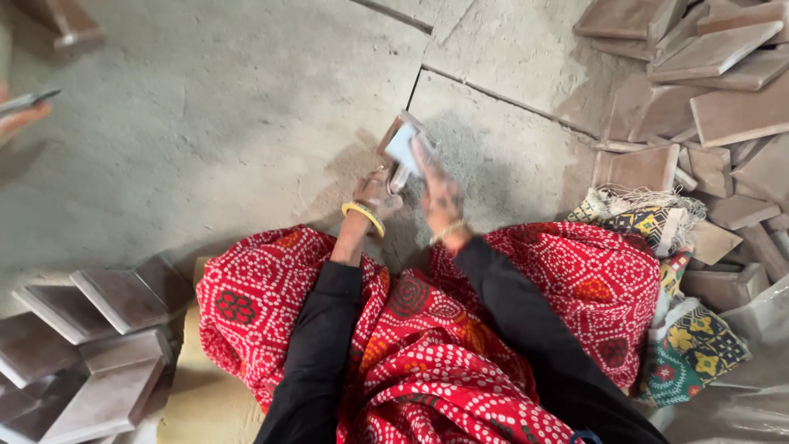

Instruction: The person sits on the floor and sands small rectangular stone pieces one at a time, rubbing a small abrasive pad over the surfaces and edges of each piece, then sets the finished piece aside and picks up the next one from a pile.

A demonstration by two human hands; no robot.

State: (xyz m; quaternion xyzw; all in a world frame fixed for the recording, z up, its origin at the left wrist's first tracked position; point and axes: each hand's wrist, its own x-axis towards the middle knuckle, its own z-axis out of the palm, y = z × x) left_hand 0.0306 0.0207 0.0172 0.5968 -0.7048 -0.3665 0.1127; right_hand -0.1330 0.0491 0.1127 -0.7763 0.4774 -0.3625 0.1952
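**Currently: both hands working one small tile block over the concrete floor**

Right now the person is holding a small brownish block (400, 141) up off the floor, out in front of the knees, pale face tilted toward the camera. The right hand (440, 191) is gripping it from the right side, fingers wrapped over its edge. The left hand (378, 197) is clenching around a thin tool at the block's lower edge; cannot tell what kind of tool, too small and partly hidden. A yellow bangle (363, 216) is sitting on the left wrist.

Below the hands, red patterned cloth (427, 345) is covering the lap, black sleeves running down both arms. The concrete floor (205, 123) is dusty, with a crack or joint line running just beside the block.

Stacks of similar tiles are lying at left (90, 337) and in a loose heap at right (707, 74). A folded patterned cloth (649, 222) is lying beside the right knee. Another person's hand (20, 115) is showing at the far left edge, well apart.

Risks, as I judge them:
- Tool tip is working near the right fingers; a slip could nick them.
- Block is unsupported in mid-air; a loose grip means a drop onto concrete and a chipped corner.
- Right heap is looking unstable; a bump could slide pieces.
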